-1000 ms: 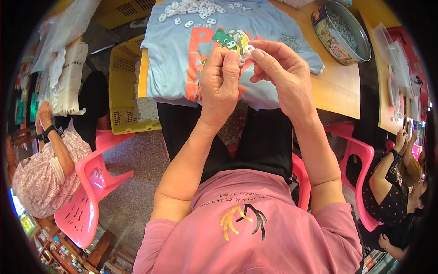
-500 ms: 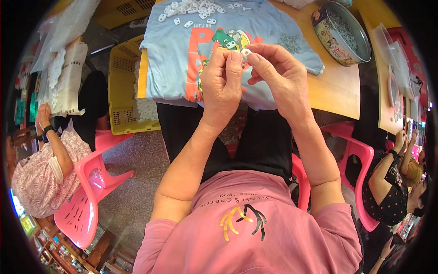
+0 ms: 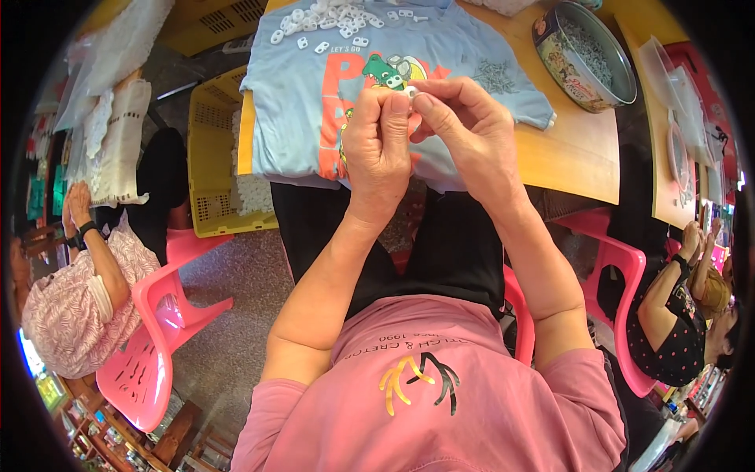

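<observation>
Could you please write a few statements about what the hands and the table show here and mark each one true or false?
1. Both hands pinch one small white piece between their fingertips. True: the left hand and right hand meet on the white piece.
2. The shirt on the table is red. False: it is light blue with a print.
3. A pile of white pieces lies on the shirt's far end. True.
4. The round tin stands on the person's left. False: it stands to the right.
5. The yellow crate sits on the table. False: it sits beside it, lower down.
</observation>
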Motion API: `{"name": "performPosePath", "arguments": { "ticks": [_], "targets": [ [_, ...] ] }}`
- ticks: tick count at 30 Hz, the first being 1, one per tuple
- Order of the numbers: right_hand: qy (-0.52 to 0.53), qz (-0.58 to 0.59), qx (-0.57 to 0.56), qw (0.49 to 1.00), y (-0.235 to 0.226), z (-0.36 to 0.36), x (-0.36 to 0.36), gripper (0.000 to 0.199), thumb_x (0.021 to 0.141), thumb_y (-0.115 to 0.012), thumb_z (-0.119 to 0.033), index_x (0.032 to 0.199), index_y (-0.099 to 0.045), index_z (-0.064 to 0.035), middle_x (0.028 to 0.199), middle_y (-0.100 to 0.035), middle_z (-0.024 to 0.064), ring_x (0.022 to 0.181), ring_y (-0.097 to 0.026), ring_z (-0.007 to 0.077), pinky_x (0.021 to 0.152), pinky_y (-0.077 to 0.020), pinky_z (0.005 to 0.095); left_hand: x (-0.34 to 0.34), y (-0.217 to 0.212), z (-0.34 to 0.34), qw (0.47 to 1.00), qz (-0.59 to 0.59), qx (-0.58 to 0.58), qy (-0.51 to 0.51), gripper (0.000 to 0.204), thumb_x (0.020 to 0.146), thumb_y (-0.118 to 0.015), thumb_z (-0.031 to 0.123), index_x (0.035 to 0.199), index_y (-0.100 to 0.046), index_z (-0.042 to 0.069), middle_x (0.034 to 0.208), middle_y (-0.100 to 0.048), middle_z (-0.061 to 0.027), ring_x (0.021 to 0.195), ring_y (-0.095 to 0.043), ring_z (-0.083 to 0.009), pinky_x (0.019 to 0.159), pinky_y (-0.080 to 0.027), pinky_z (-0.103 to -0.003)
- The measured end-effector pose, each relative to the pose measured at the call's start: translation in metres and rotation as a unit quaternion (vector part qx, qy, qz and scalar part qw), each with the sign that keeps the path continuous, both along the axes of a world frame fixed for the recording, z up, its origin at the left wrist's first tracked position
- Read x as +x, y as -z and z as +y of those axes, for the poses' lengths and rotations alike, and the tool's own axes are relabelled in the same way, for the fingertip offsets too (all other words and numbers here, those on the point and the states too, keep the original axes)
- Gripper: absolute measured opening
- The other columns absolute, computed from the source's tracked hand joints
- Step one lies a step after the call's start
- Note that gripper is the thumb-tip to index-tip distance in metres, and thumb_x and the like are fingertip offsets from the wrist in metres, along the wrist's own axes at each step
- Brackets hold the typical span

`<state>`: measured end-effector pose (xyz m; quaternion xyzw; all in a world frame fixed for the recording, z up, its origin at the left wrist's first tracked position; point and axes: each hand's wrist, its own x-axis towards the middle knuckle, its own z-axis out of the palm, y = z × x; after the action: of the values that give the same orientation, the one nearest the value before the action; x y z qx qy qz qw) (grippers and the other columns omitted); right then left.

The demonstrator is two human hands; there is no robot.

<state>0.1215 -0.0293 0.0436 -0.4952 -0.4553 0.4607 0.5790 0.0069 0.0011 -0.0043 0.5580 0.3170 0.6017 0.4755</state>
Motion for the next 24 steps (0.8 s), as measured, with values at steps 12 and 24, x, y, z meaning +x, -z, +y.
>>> {"name": "performPosePath", "arguments": {
  "ticks": [12, 24],
  "targets": [
    [-0.018, 0.027, -0.001, 0.999, -0.001, 0.004, 0.008, 0.022, 0.095, -0.065, -0.014, 0.11, -0.066, 0.003, 0.092, -0.068, 0.0053, 0.079, -0.063, 0.0107, 0.073, -0.0538, 0.026, -0.004, -0.002, -0.003, 0.997, -0.018, -0.005, 0.08, 0.011, 0.103, -0.051, 0.013, 0.098, -0.051, 0.004, 0.082, -0.052, 0.0026, 0.069, -0.042, -0.0026, 0.059, -0.037, -0.02],
    [-0.038, 0.075, 0.018, 0.996, -0.002, 0.0, 0.012, 0.019, 0.095, -0.065, -0.013, 0.107, -0.068, 0.0017, 0.086, -0.065, 0.004, 0.072, -0.058, 0.0106, 0.068, -0.0492, 0.0249, -0.016, 0.002, 0.007, 0.974, -0.101, -0.063, 0.193, 0.01, 0.098, -0.062, 0.012, 0.096, -0.055, 0.006, 0.083, -0.055, 0.0044, 0.074, -0.047, -0.0035, 0.065, -0.04, -0.02]
  ]
}}
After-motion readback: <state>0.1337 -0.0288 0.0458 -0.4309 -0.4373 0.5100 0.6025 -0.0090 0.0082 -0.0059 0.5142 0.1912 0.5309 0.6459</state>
